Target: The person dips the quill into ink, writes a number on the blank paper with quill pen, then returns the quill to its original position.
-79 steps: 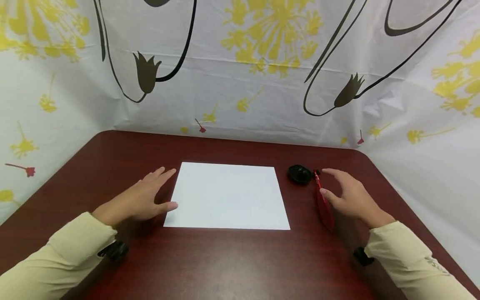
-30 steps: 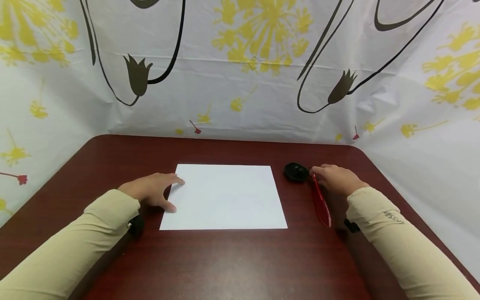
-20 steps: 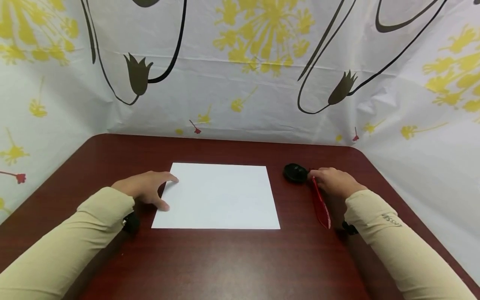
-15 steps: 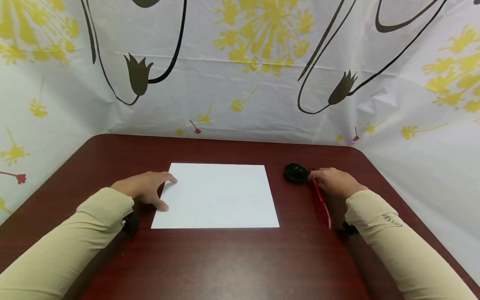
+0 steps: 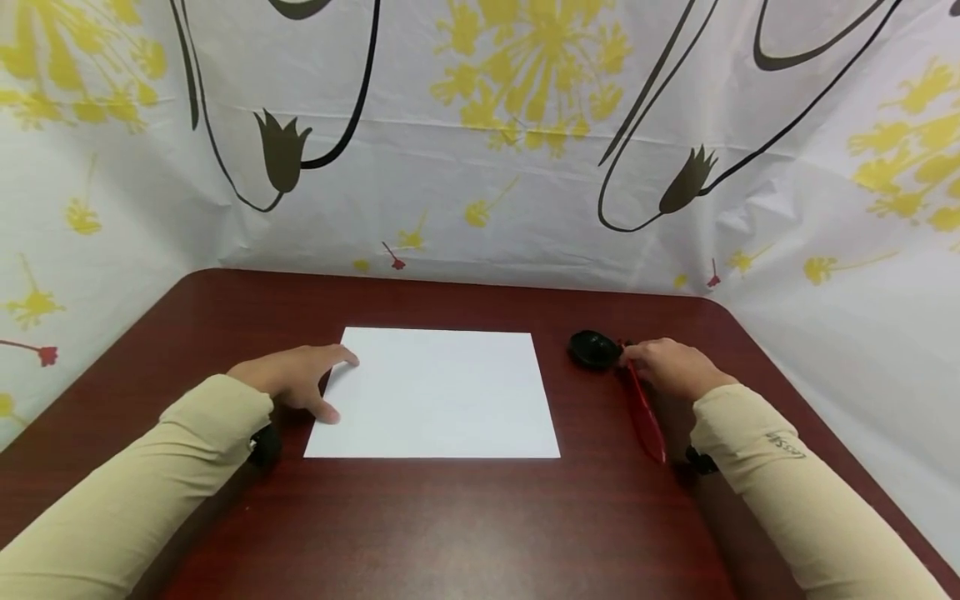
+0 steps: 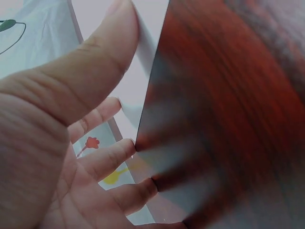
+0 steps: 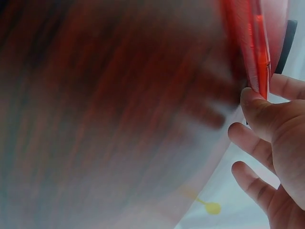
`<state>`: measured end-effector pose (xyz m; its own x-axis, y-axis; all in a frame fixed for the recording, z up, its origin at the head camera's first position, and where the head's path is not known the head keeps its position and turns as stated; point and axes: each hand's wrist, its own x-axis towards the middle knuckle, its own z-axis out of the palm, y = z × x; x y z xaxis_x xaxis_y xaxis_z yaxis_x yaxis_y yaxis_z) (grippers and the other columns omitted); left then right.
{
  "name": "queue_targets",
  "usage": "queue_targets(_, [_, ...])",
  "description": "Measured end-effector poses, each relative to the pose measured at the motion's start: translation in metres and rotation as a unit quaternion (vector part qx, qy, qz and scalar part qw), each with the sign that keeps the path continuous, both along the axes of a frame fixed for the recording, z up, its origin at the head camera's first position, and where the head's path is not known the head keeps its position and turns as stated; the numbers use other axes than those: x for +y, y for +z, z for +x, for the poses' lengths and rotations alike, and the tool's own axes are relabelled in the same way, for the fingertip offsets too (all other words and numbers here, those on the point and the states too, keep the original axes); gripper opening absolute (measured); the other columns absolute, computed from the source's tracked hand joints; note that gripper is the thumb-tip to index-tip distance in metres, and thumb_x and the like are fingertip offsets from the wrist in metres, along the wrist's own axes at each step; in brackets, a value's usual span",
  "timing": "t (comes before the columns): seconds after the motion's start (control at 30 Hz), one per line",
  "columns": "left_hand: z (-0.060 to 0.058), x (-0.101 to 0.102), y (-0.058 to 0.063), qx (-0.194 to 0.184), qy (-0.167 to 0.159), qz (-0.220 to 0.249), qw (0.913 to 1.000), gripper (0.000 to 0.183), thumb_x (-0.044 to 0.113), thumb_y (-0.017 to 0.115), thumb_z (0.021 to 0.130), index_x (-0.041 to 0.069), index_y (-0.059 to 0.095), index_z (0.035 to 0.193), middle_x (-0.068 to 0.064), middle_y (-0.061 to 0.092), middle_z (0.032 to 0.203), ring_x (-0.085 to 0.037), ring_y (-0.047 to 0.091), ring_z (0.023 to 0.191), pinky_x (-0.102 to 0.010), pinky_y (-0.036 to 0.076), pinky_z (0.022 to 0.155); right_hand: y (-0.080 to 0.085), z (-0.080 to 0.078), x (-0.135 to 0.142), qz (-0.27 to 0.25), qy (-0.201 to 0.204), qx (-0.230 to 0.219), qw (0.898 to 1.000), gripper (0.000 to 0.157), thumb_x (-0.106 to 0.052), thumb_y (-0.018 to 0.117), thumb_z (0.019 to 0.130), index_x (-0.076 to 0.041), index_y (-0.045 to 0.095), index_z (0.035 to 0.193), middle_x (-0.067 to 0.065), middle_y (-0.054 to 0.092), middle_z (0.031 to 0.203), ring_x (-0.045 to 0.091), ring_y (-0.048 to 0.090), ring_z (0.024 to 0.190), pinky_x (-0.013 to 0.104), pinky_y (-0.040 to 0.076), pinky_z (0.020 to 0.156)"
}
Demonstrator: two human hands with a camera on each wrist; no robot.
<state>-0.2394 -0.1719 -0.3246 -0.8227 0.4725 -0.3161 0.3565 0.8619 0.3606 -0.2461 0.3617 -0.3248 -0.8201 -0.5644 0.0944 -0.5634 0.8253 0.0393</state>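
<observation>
A white sheet of paper point(image 5: 442, 396) lies flat on the dark red-brown table. My left hand point(image 5: 296, 379) rests at its left edge with thumb and fingers spread, the thumb over the paper. The left wrist view shows the thumb point(image 6: 95, 62) above the sheet's edge and the other fingertips down at the table. On the right, my right hand point(image 5: 671, 365) pinches the far end of a long, flat, translucent red object point(image 5: 647, 417); its kind is unclear. In the right wrist view the thumb point(image 7: 257, 112) presses the red object's end point(image 7: 255, 52), the other fingers apart from it.
A small, round, black, dish-like object point(image 5: 592, 349) sits just left of the right fingertips, right of the paper. The table point(image 5: 450, 525) has rounded far corners. A white cloth point(image 5: 480, 192) with yellow and grey flower prints hangs behind it and along both sides.
Both hands have come down from above the table, the left onto the paper's edge, the right onto the red object. The paper has slid slightly left. Lately the hands have hardly moved.
</observation>
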Motion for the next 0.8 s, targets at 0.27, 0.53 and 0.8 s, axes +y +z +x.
queue_targets(0.27, [-0.001,0.000,0.000,0.009,-0.017,-0.009,0.9998,0.087,0.031,0.087,0.073,0.004,0.041,0.142,-0.028,0.035,0.146,-0.045,0.036,0.132,-0.058,0.033,0.103,0.003,0.000,0.002,-0.012,-0.001,-0.007,1.000,0.025,0.008,0.070,0.081,-0.012,0.070,0.096,0.000,0.068,0.092,0.022,0.064,0.084,0.043,0.052,0.070])
queue_targets(0.53, [-0.004,0.005,0.000,0.008,-0.027,-0.016,0.9995,0.088,0.030,0.086,0.074,0.004,0.039,0.144,-0.030,0.028,0.150,-0.047,0.030,0.135,-0.059,0.029,0.106,0.006,0.007,0.009,-0.020,0.000,-0.011,1.000,0.024,0.007,0.071,0.081,-0.012,0.068,0.094,-0.001,0.066,0.089,0.021,0.063,0.081,0.040,0.052,0.066])
queue_targets(0.8, [-0.004,0.004,-0.002,0.013,-0.031,-0.015,0.9993,0.088,0.030,0.086,0.074,0.002,0.039,0.144,-0.032,0.026,0.150,-0.049,0.028,0.135,-0.059,0.028,0.105,0.007,0.006,0.009,-0.046,0.018,-0.001,0.999,0.024,0.009,0.070,0.081,-0.010,0.066,0.096,0.002,0.066,0.091,0.022,0.063,0.081,0.040,0.051,0.066])
